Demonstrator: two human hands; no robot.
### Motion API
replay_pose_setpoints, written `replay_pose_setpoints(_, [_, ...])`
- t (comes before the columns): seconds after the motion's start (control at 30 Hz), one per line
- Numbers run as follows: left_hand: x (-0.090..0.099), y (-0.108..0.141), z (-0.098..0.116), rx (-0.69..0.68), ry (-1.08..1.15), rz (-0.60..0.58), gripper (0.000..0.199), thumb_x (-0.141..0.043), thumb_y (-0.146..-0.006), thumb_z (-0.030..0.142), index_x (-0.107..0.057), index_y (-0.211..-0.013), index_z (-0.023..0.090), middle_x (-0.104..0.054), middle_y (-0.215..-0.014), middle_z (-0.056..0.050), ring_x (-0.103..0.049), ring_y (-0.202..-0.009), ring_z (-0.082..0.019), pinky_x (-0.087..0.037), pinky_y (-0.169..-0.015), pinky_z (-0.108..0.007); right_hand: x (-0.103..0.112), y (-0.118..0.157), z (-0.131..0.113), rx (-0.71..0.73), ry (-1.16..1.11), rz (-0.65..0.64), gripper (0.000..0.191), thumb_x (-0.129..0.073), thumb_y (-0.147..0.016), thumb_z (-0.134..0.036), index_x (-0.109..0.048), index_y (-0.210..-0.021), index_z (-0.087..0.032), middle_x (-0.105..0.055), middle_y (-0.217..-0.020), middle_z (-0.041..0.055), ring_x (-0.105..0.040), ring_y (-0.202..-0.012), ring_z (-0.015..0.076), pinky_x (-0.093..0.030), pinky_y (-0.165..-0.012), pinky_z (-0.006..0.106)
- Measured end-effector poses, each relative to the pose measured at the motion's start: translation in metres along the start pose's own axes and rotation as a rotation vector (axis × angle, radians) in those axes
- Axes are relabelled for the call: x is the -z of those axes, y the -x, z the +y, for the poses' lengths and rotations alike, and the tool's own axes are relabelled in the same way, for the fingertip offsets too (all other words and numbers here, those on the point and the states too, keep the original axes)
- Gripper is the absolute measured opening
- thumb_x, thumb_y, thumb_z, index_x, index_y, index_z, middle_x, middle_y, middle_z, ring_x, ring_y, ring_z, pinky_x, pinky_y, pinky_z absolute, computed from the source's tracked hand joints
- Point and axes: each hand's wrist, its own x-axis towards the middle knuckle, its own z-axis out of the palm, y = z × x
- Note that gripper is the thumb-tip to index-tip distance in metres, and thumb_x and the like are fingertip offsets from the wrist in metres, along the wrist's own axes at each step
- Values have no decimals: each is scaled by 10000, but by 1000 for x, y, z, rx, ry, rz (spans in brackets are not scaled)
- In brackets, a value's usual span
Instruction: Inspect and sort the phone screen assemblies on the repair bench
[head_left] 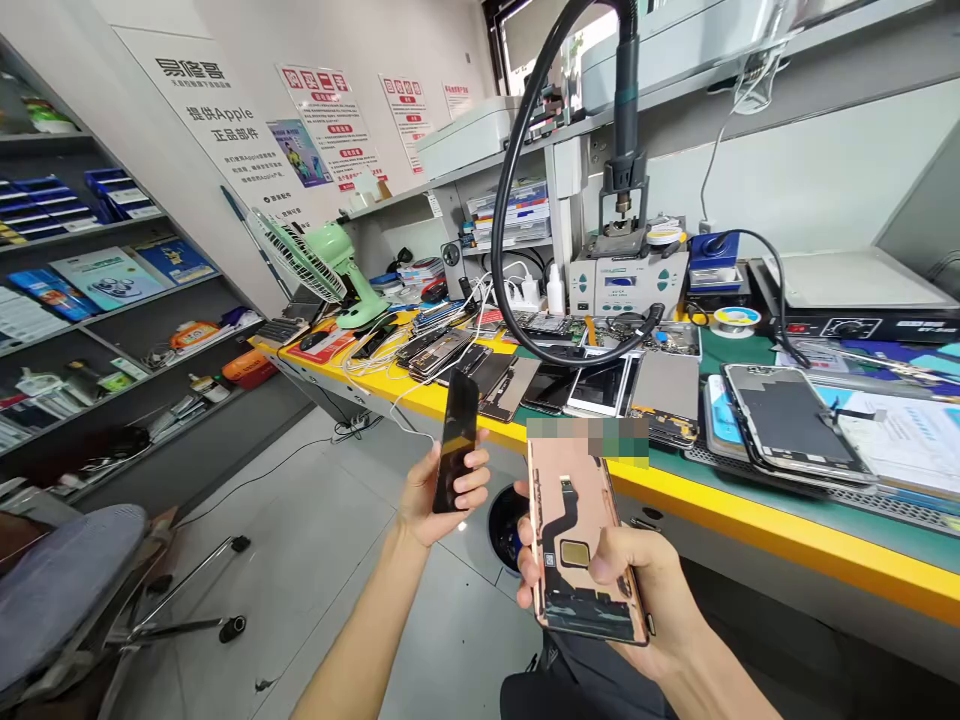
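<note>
My left hand (442, 485) is wrapped round a black smartphone (454, 440), held upright and slightly tilted, its dark glossy face showing. In my right hand (630, 580) lies a phone screen assembly (589, 510) with its copper-coloured inner side up. A black flex cable runs down that side, next to a small gold square. My right thumb presses on its surface, and the fingers curl round its far edge. A blurred patch covers its top end. Both hands are in the air in front of the workbench edge, apart from each other.
On the yellow-edged workbench (750, 530) lie stacks of phone screens (795, 420), a white tablet-like panel (602, 385) and tangled white cables. Behind stand a hot-air station (624, 285), a black hose (499, 200) and a green fan (349, 270). A swivel chair (75, 590) is at left; a bin (507, 530) sits below.
</note>
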Motion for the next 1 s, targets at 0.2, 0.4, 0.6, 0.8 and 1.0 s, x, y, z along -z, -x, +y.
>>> replay_pose_setpoints(0.2, [6,2,-1,-57,-378,221,293,-718,-795,182,-619,-1069,153,-566,-763,-4,-532,-554,-93,-426,-449,-197,1,3,-1,16,66,21,731,-502,-490,-142,-669,-1198,-72,-727,-1028,196,-689,-799,357,-503,-596,384])
replay_pose_setpoints(0.4, [-10,13,-11,0,-654,328,370,-741,-762,256,-605,-1099,185,-672,-846,-43,-654,-655,-181,-522,-551,-273,2,7,-3,-10,70,122,612,-514,-511,-170,-713,-1070,-21,-727,-989,217,-690,-791,340,-525,-582,375])
replay_pose_setpoints(0.6, [-15,19,-29,-61,-696,426,361,-764,-682,236,-595,-999,201,-691,-825,-32,-680,-706,-228,-528,-597,-307,16,9,-4,2,10,277,237,-560,-471,-114,-690,-669,-112,-638,-616,67,-588,-535,223,-520,-510,355])
replay_pose_setpoints(0.8, [-12,27,-51,-65,-663,408,278,-736,-726,235,-604,-970,206,-663,-758,-18,-661,-712,-214,-518,-643,-304,24,12,-4,-12,39,305,215,-569,-465,-65,-669,-647,-123,-613,-598,23,-508,-480,140,-450,-485,266])
replay_pose_setpoints(1.0, [-8,33,-72,-70,-575,452,231,-732,-742,268,-629,-941,214,-685,-851,-41,-668,-784,-231,-525,-698,-325,22,12,0,-4,95,417,163,-549,-417,-54,-609,-546,-132,-549,-486,-15,-463,-415,102,-395,-426,209])
